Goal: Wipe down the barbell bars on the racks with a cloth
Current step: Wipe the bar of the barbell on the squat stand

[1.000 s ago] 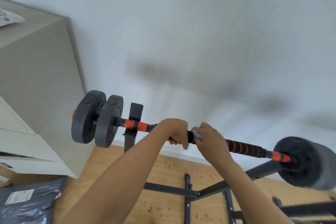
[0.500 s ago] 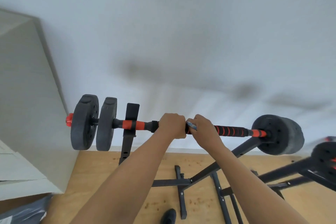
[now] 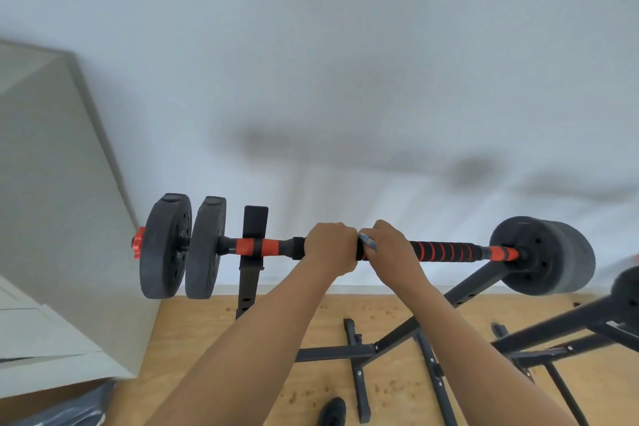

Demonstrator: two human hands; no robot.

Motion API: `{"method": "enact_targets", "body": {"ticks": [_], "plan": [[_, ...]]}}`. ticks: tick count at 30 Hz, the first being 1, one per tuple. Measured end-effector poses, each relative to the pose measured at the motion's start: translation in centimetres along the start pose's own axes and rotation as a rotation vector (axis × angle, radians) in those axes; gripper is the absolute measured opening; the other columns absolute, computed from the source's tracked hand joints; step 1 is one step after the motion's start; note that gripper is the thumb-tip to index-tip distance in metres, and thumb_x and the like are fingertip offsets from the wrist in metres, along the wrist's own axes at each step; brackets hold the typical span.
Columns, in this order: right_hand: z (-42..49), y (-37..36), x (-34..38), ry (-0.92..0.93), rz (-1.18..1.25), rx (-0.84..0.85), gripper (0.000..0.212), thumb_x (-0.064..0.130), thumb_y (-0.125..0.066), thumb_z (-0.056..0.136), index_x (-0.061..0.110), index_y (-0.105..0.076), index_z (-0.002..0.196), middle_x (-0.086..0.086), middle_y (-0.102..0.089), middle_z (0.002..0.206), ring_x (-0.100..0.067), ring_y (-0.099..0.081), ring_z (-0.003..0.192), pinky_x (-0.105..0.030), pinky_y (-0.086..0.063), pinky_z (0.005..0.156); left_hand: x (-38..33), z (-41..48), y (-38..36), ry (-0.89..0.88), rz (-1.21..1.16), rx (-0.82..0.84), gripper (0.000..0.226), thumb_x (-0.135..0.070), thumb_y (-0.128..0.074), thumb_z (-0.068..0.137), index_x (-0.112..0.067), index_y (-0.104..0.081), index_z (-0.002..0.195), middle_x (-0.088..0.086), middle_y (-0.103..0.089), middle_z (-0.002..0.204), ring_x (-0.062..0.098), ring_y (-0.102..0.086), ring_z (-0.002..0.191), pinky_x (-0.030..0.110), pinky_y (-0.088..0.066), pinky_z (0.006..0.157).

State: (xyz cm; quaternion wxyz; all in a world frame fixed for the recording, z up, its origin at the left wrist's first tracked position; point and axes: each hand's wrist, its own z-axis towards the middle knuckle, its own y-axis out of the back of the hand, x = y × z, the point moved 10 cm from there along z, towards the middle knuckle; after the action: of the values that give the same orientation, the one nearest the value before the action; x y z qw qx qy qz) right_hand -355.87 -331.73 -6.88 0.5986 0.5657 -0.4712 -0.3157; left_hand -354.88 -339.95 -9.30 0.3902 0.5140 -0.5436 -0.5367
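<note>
A black and orange barbell bar (image 3: 446, 251) lies level across a black rack, with black weight plates (image 3: 183, 247) at its left end and more plates (image 3: 543, 254) at its right end. My left hand (image 3: 330, 249) grips the bar near its middle. My right hand (image 3: 392, 249) sits right beside it, curled round the bar over a small blue-grey cloth (image 3: 367, 241), of which only an edge shows between the hands.
The rack's left upright (image 3: 252, 268) and its floor legs (image 3: 359, 353) stand on the wooden floor by a white wall. A grey cabinet (image 3: 52, 218) is at the left. A second rack and plate (image 3: 626, 297) are at the right edge. A dark shoe (image 3: 332, 411) shows below.
The view has swung right and back, so the whole bar and both plate ends now show. Both hands stay on the bar's middle, close together, the right one still on the cloth.
</note>
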Motion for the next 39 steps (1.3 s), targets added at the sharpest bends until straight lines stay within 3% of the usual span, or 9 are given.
{"method": "enact_targets", "body": {"ticks": [5, 9, 13, 18, 22, 27, 30, 37, 39], "plan": [[0.1, -0.3, 0.2, 0.043, -0.011, 0.024, 0.015, 0.008, -0.053, 0.097, 0.007, -0.066, 0.104, -0.005, -0.047, 0.092, -0.018, -0.047, 0.072, -0.027, -0.035, 0.06, 1.8, 0.3, -0.9, 0.051, -0.454, 0.421, 0.037, -0.041, -0.083, 0.077, -0.012, -0.061, 0.074, -0.001, -0.063, 0.061, 0.016, -0.056, 0.043, 0.024, -0.048, 0.056], [0.2, 0.5, -0.1, -0.003, 0.046, -0.048, 0.02, 0.007, -0.048, 0.098, 0.003, -0.061, 0.083, -0.007, -0.051, 0.085, -0.024, -0.051, 0.066, -0.03, -0.037, 0.059, 0.2, 0.0, 1.1, 0.015, 0.075, -0.121, 0.034, -0.038, -0.077, 0.073, -0.021, -0.048, 0.072, -0.008, -0.043, 0.058, 0.017, -0.045, 0.054, 0.029, -0.035, 0.061], [0.7, 0.7, 0.2, -0.02, 0.044, -0.028, 0.031, 0.015, -0.046, 0.103, 0.0, -0.057, 0.078, -0.005, -0.05, 0.08, -0.017, -0.045, 0.063, -0.03, -0.036, 0.06, -0.6, -1.6, -0.5, 0.001, 0.278, -0.318, 0.033, -0.024, -0.081, 0.062, -0.023, -0.048, 0.068, -0.007, -0.043, 0.052, 0.017, -0.03, 0.049, 0.029, -0.025, 0.055], [0.5, 0.1, -0.6, -0.083, 0.08, -0.005, 0.015, 0.009, -0.049, 0.097, 0.002, -0.056, 0.085, 0.001, -0.044, 0.075, -0.017, -0.044, 0.062, -0.021, -0.029, 0.05, 0.5, 0.7, -0.1, -0.001, -0.154, 0.105, 0.018, -0.02, -0.066, 0.083, -0.016, -0.051, 0.074, -0.003, -0.055, 0.063, 0.019, -0.053, 0.052, 0.028, -0.042, 0.058], [-0.9, 0.1, 0.6, 0.038, -0.004, -0.012, 0.012, 0.008, -0.053, 0.098, 0.009, -0.063, 0.104, -0.005, -0.05, 0.092, -0.019, -0.048, 0.076, -0.028, -0.038, 0.064, 1.6, 0.3, -1.5, 0.024, -0.511, 0.442, 0.024, -0.029, -0.078, 0.077, -0.01, -0.064, 0.074, 0.002, -0.065, 0.062, 0.019, -0.058, 0.045, 0.024, -0.046, 0.054], [-0.7, 0.5, 0.3, 0.031, 0.031, -0.053, 0.017, 0.007, -0.047, 0.099, 0.003, -0.064, 0.098, -0.006, -0.047, 0.084, -0.015, -0.043, 0.067, -0.027, -0.032, 0.058, 0.5, -1.2, 0.6, 0.031, 0.072, -0.199, 0.03, -0.032, -0.074, 0.075, -0.018, -0.046, 0.074, -0.006, -0.038, 0.058, 0.02, -0.046, 0.054, 0.03, -0.032, 0.057], [-0.8, 0.5, 0.4, 0.019, 0.035, -0.075, 0.019, 0.007, -0.046, 0.1, 0.0, -0.062, 0.093, -0.005, -0.045, 0.08, -0.015, -0.042, 0.064, -0.023, -0.031, 0.055, 0.1, -2.7, 0.1, 0.062, 0.264, -0.346, 0.04, -0.021, -0.078, 0.064, -0.021, -0.038, 0.069, -0.005, -0.023, 0.053, 0.017, -0.032, 0.048, 0.03, -0.021, 0.053], [-1.5, 0.0, 0.6, 0.046, -0.017, -0.042, 0.017, 0.004, -0.052, 0.098, 0.014, -0.064, 0.104, -0.003, -0.048, 0.091, -0.016, -0.047, 0.067, -0.026, -0.04, 0.059, 1.4, 0.1, -1.9, 0.04, -0.461, 0.496, 0.033, -0.039, -0.084, 0.079, -0.013, -0.064, 0.077, -0.001, -0.064, 0.065, 0.018, -0.058, 0.052, 0.026, -0.047, 0.055], [-1.2, -0.1, 0.4, 0.022, 0.032, -0.043, 0.015, 0.005, -0.053, 0.098, 0.014, -0.065, 0.1, -0.001, -0.046, 0.089, -0.016, -0.046, 0.065, -0.024, -0.036, 0.055, 1.6, 0.1, -1.8, 0.04, -0.515, 0.522, 0.035, -0.041, -0.086, 0.076, -0.011, -0.066, 0.078, 0.0, -0.066, 0.064, 0.018, -0.061, 0.052, 0.026, -0.05, 0.056]]}}
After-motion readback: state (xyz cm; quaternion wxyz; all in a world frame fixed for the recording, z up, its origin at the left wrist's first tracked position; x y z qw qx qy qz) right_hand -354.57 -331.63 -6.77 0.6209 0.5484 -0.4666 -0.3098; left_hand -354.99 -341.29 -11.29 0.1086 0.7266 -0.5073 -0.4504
